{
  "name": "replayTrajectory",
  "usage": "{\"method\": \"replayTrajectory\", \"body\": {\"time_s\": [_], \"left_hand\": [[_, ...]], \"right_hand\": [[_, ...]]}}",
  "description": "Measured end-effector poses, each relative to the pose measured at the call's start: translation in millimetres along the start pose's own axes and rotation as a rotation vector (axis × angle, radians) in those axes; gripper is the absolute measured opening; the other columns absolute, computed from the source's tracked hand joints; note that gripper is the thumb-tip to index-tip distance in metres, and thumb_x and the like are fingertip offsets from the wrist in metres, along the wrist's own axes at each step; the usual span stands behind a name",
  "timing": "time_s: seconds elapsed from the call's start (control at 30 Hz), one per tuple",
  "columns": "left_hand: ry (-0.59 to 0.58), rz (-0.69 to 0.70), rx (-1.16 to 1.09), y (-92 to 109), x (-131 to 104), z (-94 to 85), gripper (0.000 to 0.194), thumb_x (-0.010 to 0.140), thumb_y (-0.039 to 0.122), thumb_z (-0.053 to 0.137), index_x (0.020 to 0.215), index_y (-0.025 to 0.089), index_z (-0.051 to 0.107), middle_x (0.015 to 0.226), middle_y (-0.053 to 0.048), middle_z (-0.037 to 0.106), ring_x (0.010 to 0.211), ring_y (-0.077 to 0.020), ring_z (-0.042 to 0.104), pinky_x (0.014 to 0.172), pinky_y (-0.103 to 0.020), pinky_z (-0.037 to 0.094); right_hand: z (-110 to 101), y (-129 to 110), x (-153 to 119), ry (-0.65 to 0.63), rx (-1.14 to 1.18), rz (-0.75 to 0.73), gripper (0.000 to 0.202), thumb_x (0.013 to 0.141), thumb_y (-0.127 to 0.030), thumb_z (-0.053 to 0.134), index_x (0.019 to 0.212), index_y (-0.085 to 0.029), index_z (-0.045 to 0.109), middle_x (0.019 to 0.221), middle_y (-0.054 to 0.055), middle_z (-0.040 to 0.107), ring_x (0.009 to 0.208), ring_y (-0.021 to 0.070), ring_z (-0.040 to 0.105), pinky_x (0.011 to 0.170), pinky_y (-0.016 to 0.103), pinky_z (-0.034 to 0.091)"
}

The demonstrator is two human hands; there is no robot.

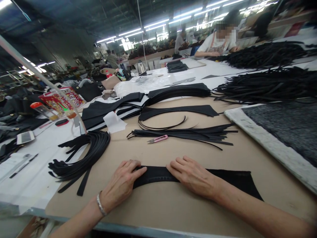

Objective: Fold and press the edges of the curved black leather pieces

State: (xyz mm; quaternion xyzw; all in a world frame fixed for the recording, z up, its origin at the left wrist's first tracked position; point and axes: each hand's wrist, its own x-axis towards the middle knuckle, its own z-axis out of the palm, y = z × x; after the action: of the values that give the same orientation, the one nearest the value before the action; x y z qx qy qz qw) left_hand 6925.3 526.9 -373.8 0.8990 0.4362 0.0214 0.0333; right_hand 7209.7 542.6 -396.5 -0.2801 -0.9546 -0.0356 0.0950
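A curved black piece (158,175) lies flat on the tan table surface (153,208) near the front. My left hand (123,177) presses on its left end, thumb pointing right and fingers bent over the upper edge. Along the same edge, right of the middle, my right hand (189,175) rests with its fingers curled close together. The right part of the piece shows beyond my right forearm. Pink thread snips (158,139) lie above, beside a bundle of black strips (183,133). Another curved black piece (178,111) is farther back.
A curled bundle of black strips (96,155) lies at the left. Stacked black pieces (180,92) are at the back. At the right is a white-edged board (269,142), with heaped strips (269,84) behind it. A person (220,43) sits across the table.
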Motion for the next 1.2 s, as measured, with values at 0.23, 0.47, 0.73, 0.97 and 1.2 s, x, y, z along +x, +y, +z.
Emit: {"method": "replayTrajectory", "body": {"time_s": [0.23, 0.47, 0.73, 0.97, 1.2], "left_hand": [[0.039, 0.097, -0.118, 47, 32, 17.3, 0.053, 0.084, -0.002, 0.037, 0.131, 0.019, 0.046, 0.113, -0.007, 0.058, 0.102, -0.0201, 0.052, 0.095, -0.038, 0.048], [0.135, 0.142, -0.004, 51, 28, 32.3, 0.056, 0.085, -0.001, 0.034, 0.137, 0.018, 0.042, 0.109, -0.008, 0.06, 0.098, -0.021, 0.054, 0.091, -0.037, 0.051], [0.096, 0.159, 0.049, 53, 35, 32.1, 0.06, 0.084, -0.002, 0.03, 0.138, 0.021, 0.043, 0.099, -0.008, 0.058, 0.088, -0.0204, 0.052, 0.081, -0.038, 0.051], [0.15, 0.173, 0.047, 56, 43, 24.7, 0.052, 0.083, -0.001, 0.033, 0.123, 0.021, 0.056, 0.116, -0.011, 0.054, 0.104, -0.0247, 0.051, 0.085, -0.043, 0.05], [0.073, 0.214, -0.123, 81, 64, 27.5, 0.055, 0.083, -0.004, 0.033, 0.132, 0.018, 0.046, 0.116, -0.008, 0.058, 0.104, -0.0199, 0.051, 0.093, -0.038, 0.049]], "right_hand": [[3, -2, 1, 0.029, -0.016, 0.009, 0.013, 0.092, -0.01, 0.05, 0.103, -0.013, 0.057, 0.089, 0.004, 0.054, 0.081, 0.0199, 0.046, 0.069, 0.034, 0.034], [-8, 12, -18, 0.024, -0.023, -0.036, 0.013, 0.096, -0.014, 0.046, 0.097, -0.014, 0.058, 0.089, 0.003, 0.054, 0.08, 0.0182, 0.045, 0.07, 0.033, 0.034], [-9, 26, -55, 0.019, -0.048, -0.005, 0.016, 0.097, -0.015, 0.044, 0.104, -0.013, 0.058, 0.092, 0.004, 0.054, 0.08, 0.0181, 0.044, 0.069, 0.033, 0.034], [-14, 26, -64, 0.017, -0.024, 0.032, 0.015, 0.097, -0.015, 0.044, 0.106, -0.013, 0.056, 0.096, 0.004, 0.054, 0.083, 0.0184, 0.044, 0.07, 0.033, 0.035], [-6, 25, -64, 0.035, 0.005, 0.04, 0.013, 0.096, -0.016, 0.046, 0.104, -0.013, 0.056, 0.096, 0.004, 0.054, 0.083, 0.0196, 0.044, 0.07, 0.035, 0.033]]}}
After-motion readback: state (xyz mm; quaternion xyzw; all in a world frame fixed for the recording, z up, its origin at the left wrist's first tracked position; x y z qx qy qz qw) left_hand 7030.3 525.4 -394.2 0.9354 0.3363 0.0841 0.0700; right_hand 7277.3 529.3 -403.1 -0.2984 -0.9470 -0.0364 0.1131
